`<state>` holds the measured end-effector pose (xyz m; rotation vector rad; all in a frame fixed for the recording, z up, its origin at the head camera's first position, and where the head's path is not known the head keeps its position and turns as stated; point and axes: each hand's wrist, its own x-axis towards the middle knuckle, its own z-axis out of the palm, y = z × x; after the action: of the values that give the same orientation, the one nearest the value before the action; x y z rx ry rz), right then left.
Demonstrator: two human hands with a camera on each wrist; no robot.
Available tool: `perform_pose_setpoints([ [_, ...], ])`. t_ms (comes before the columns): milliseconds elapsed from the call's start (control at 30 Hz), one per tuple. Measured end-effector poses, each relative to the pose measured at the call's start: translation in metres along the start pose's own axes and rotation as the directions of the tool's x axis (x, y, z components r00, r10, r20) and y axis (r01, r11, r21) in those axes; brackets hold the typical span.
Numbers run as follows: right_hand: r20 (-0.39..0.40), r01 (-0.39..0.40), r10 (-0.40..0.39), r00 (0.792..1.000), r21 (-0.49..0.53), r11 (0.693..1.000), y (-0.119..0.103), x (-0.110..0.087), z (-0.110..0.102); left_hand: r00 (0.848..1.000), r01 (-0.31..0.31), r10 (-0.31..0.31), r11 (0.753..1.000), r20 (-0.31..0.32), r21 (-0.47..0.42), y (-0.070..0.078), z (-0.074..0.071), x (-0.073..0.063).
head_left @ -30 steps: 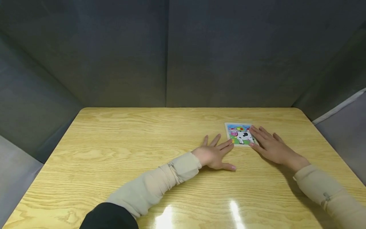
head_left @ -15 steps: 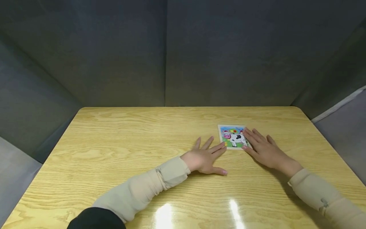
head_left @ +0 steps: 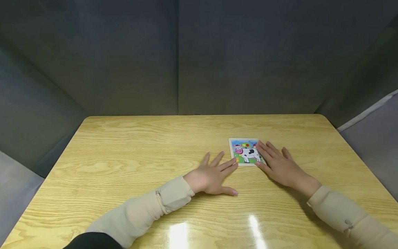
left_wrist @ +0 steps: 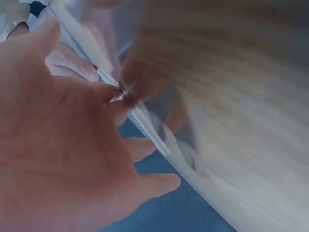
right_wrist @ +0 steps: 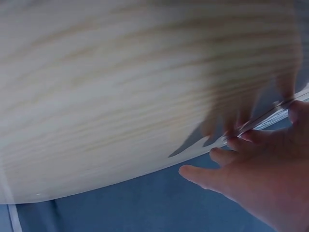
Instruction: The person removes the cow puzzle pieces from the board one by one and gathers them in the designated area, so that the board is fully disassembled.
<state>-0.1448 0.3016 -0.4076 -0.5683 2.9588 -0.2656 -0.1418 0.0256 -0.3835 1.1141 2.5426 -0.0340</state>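
A square picture puzzle [head_left: 245, 152] with a cartoon cow and a pale border lies flat on the wooden table, right of the middle in the head view. My left hand [head_left: 208, 177] is spread with straight fingers, its fingertips at the puzzle's lower left corner. On the other side my right hand [head_left: 281, 169] lies with extended fingers along the right edge, covering part of it. The left wrist view shows my left hand [left_wrist: 72, 150] with fingers against the puzzle's thin edge [left_wrist: 145, 128]. My right hand [right_wrist: 270, 169] reaches the opposite edge [right_wrist: 270, 118] in the right wrist view.
The light wood-grain table [head_left: 124, 148] extends to both sides, with rounded far corners. A dark fabric partition [head_left: 130, 62] stands behind it, and grey panels [head_left: 373, 138] flank it. Bright light reflections show on the near tabletop.
The puzzle has slid left and a little toward the near side, with both hands moving along with it. The fingers stay straight at its edges.
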Motion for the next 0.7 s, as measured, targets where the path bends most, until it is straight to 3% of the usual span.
perform_pose_setpoints([
  [700, -0.028, 0.031, -0.031, 0.999, -0.004, 1.0, -0.042, -0.002, 0.007, 0.999, -0.013, 0.012, 1.0, -0.048, -0.015, -0.011, 0.016, -0.044],
])
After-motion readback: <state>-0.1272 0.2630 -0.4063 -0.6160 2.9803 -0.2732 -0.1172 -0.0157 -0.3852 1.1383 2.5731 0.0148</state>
